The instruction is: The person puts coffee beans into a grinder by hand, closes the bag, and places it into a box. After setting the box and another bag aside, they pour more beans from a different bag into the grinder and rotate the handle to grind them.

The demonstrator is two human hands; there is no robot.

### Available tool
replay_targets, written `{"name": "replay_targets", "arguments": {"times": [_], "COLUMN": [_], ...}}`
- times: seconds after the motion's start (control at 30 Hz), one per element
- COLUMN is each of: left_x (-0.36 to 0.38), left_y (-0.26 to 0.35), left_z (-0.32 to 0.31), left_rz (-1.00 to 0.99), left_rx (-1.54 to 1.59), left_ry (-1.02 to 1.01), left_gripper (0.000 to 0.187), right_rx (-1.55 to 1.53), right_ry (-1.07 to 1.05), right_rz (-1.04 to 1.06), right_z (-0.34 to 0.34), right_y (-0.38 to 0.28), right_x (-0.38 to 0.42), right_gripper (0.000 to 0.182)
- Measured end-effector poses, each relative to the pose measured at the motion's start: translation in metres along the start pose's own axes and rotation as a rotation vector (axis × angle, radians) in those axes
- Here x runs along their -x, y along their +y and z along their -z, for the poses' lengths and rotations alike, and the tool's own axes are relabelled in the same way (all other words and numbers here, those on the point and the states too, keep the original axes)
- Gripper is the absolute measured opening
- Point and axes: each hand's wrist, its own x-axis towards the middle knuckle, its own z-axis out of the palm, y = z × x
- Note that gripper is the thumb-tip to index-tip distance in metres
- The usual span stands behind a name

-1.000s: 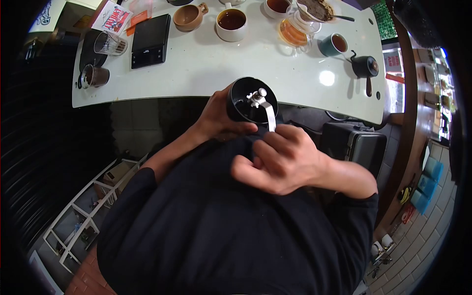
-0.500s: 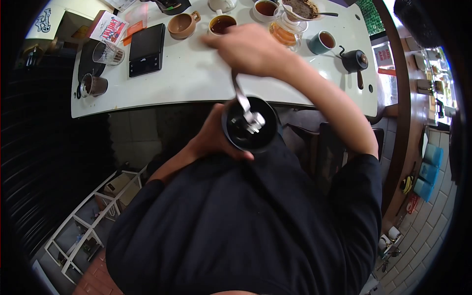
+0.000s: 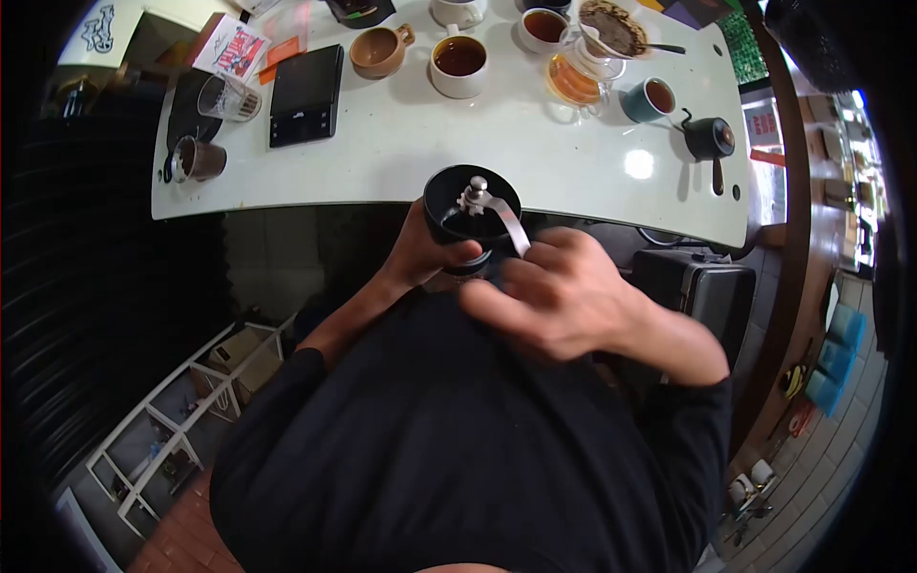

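Observation:
My left hand (image 3: 416,252) is wrapped round the body of a black manual coffee grinder (image 3: 443,216), held just off the table's front edge and close to my dark shirt. The grinder's wide top is open, showing the metal shaft and nut in its middle. A bent silver crank handle (image 3: 508,222) runs from the shaft toward me. At its outer end, my right hand (image 3: 573,301) is closed, slightly blurred, and hides the knob. What lies deep inside the hopper is too dark to make out.
Across the white table (image 3: 382,172) stand a black scale (image 3: 306,95), a brown cup (image 3: 377,54), a white mug of dark drink (image 3: 459,72), a glass server (image 3: 573,81) under a dripper (image 3: 611,29), a teal cup (image 3: 648,101), a black kettle (image 3: 708,139) and glasses (image 3: 199,160) at left.
My right hand has swung the crank from the far side, over the table, round to the near side by my body. The grinder stays in my left hand; the view has shifted slightly.

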Motion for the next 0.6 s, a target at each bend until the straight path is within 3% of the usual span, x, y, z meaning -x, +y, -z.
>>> {"name": "replay_targets", "arguments": {"times": [0.03,0.1,0.13,0.23,0.27,0.3,0.37,0.5,0.6], "left_x": [-0.004,-0.009,-0.007,0.017,0.008,0.017,0.017,0.024,0.026], "left_y": [0.002,0.005,0.007,0.011,0.023,0.032,0.019,0.016,0.016], "left_z": [-0.005,-0.015,-0.02,-0.033,-0.033,-0.037,-0.024,-0.003,-0.007], "left_rz": [-0.004,-0.055,-0.068,-0.413,-0.508,0.049,-0.208,-0.054,-0.119], "left_rx": [-0.009,-0.51,-0.516,-0.883,-0.913,-0.467,-0.454,-0.283,-0.478], "left_ry": [-0.017,-0.199,-0.207,-0.199,-0.221,-0.198,-0.184,-0.088,-0.171], "left_gripper": [0.067,0.051,0.051,0.087,0.106,0.116,0.101,0.097,0.094], "right_rx": [-0.039,-0.038,0.058,0.089,0.07,0.054,0.003,-0.107,-0.187], "right_ry": [-0.002,0.037,0.016,-0.134,-0.092,-0.053,-0.154,-0.017,0.022], "right_rz": [0.049,0.246,0.24,0.043,-0.008,-0.057,-0.291,-0.502,-0.614], "right_z": [-0.006,-0.015,-0.012,0.001,-0.004,-0.011,-0.011,-0.037,-0.034], "right_y": [0.0,-0.025,-0.023,0.019,0.042,0.064,0.097,0.117,0.102], "right_x": [-0.013,-0.038,-0.051,-0.099,-0.101,-0.1,-0.079,0.001,0.019], "right_gripper": [0.018,0.013,0.012,0.02,0.022,0.025,0.028,0.021,0.022]}}
